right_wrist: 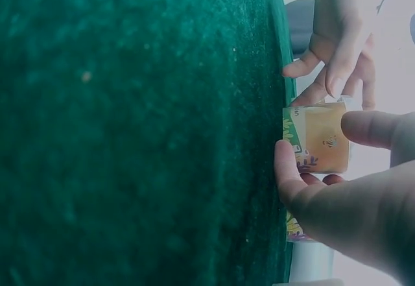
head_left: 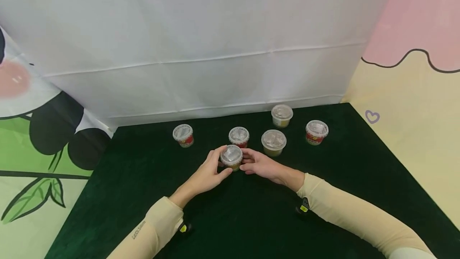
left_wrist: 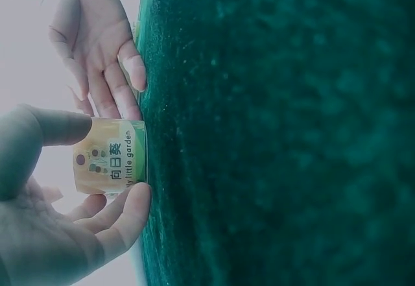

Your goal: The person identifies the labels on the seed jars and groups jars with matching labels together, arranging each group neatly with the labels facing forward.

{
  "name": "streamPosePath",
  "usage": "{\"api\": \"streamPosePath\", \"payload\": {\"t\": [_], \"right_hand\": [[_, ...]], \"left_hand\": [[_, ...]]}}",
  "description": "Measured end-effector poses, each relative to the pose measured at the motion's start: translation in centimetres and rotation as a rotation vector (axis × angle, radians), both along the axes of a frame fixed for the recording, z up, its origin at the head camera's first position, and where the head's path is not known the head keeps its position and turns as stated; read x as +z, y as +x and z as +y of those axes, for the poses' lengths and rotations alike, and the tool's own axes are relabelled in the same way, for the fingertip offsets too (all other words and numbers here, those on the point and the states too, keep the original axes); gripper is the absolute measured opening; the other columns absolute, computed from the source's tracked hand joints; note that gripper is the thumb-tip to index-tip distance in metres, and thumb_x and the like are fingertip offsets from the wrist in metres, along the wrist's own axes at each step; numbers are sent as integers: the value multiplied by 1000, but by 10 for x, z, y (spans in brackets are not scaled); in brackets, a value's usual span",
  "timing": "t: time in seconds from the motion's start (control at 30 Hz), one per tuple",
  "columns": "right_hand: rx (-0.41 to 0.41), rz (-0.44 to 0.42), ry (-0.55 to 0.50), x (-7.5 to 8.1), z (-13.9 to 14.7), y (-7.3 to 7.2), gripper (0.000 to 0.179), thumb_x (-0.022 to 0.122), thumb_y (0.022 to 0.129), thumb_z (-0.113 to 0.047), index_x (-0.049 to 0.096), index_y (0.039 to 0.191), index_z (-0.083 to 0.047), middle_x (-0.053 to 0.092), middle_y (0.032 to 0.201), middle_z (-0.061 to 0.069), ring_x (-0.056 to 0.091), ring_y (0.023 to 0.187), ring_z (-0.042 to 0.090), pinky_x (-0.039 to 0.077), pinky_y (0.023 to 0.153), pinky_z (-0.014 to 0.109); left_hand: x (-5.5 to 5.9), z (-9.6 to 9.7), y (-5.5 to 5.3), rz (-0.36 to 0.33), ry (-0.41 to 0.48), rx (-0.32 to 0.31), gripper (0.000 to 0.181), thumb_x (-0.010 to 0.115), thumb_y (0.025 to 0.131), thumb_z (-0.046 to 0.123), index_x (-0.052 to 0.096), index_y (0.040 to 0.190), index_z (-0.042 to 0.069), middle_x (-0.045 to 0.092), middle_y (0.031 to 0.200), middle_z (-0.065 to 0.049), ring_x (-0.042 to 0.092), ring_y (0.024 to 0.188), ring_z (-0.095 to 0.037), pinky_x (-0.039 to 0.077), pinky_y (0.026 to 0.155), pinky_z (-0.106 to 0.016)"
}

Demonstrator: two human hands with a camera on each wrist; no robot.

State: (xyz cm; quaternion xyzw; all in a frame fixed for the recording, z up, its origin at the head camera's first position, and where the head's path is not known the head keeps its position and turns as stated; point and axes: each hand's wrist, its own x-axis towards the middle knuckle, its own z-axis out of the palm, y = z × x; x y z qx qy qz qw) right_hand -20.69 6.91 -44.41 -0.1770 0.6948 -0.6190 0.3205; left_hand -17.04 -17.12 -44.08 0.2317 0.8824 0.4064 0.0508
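A small plastic cup [head_left: 231, 158] with a clear lid stands upright between my two hands, at the middle of the dark green cloth. Its yellow and green label [left_wrist: 115, 157] reads "My little garden" in the left wrist view. My left hand [head_left: 206, 173] grips its left side, index finger along the far edge and thumb on the near side. From the right, my right hand [head_left: 264, 166] holds it with thumb and fingertips, as the label [right_wrist: 324, 140] in the right wrist view also shows. Just behind is a red-labelled cup [head_left: 238, 135], its lower part covered.
A red-labelled cup [head_left: 183, 135] stands to the left, another red-labelled cup [head_left: 317, 132] at the right. Between are two yellowish cups, a nearer cup [head_left: 274, 142] and a farther cup [head_left: 282, 115]. White cloth [head_left: 215, 83] hangs behind the green tabletop [head_left: 244, 223].
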Motion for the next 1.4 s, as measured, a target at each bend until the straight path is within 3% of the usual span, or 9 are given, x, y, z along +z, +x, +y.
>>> {"api": "streamPosePath", "payload": {"t": [0.27, 0.5, 0.77, 0.97, 1.4], "right_hand": [[4, -8, 4, 3, -2, 1, 58, 53, 106, -13, 28, 158, -7, 38, 155, 21, 43, 139, 37, 46, 106, 48], [-11, -15, 6, 10, -1, 2, 56, 52, 107, -20, 30, 158, -9, 32, 158, 19, 42, 138, 36, 51, 100, 47], [24, 29, 7, 30, 10, 0, 63, 50, 108, -32, 24, 159, -6, 33, 158, 20, 38, 142, 37, 44, 108, 49], [53, 44, -43, 49, 14, -1, 68, 47, 109, -36, 18, 160, -2, 29, 160, 21, 36, 144, 38, 40, 111, 51], [71, 47, -134, 64, 15, 0, 54, 43, 111, -29, 31, 154, 0, 43, 146, 22, 49, 128, 36, 47, 104, 50]], "left_hand": [[2, -1, 1, -36, -1, 29, 65, 62, 102, 15, 28, 157, 8, 41, 142, -16, 58, 116, -25, 52, 97, -41], [7, -2, 0, -26, -2, 34, 62, 62, 103, 18, 31, 156, 10, 44, 139, -13, 59, 114, -25, 54, 93, -41], [23, -3, -2, -16, 28, 29, 65, 60, 104, 31, 27, 157, 13, 48, 139, -10, 61, 108, -21, 56, 83, -35], [41, -3, -2, -32, 77, 50, 62, 55, 106, 37, 25, 158, 21, 47, 141, -11, 63, 104, -21, 56, 80, -37], [58, 2, 0, 11, 178, 52, 54, 50, 108, 33, 28, 156, 20, 50, 136, -14, 66, 90, -26, 57, 75, -38]]}}
